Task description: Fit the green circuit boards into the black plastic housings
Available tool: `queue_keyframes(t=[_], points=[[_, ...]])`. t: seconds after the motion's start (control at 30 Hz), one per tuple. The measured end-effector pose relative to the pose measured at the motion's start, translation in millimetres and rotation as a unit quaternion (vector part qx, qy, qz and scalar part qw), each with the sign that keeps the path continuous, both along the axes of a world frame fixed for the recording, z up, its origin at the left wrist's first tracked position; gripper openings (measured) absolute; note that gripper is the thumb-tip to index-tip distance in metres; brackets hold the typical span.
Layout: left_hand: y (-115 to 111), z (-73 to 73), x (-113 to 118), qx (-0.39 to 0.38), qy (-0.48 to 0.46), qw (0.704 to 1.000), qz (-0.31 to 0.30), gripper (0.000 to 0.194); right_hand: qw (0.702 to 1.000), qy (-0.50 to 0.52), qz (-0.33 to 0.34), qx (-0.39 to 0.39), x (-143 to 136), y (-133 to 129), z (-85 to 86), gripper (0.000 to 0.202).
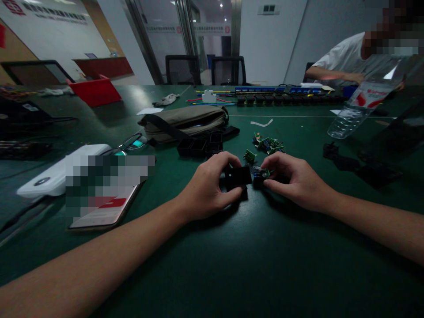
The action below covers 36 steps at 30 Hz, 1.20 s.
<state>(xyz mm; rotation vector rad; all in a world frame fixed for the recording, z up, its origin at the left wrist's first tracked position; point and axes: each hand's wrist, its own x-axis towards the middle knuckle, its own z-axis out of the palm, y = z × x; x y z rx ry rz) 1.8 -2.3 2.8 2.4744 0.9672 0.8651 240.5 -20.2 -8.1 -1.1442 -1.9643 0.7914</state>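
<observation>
Between the thumb and fingers of my left hand (212, 187) is a small black plastic housing (239, 177), tilted just over the table. Facing it, my right hand (293, 179) pinches a small green circuit board (263, 173) with dark and blue parts on it. The board's near end is close to the housing; whether they touch I cannot tell. Beyond my fingertips lie a loose circuit board (249, 155) and a small pile of boards (270, 144). Several more black housings (194, 147) stand behind my left hand, beside a pouch.
A grey-brown pouch (188, 121) lies ahead. To the left are a phone (112, 205), a white device (66, 170) and a red box (96, 90). At right stand a plastic bottle (361, 104) and dark pieces (344, 161). A person (347, 62) sits across the table.
</observation>
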Motion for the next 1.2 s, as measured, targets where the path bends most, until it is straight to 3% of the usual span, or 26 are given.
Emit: queue_keyframes(t=[1.2], points=[[-1.3,1.4,0.2,-0.014,0.003,1.000,0.005,0.031,1.000,-0.009,-0.001,0.003,-0.5,-0.5,1.5,0.023]])
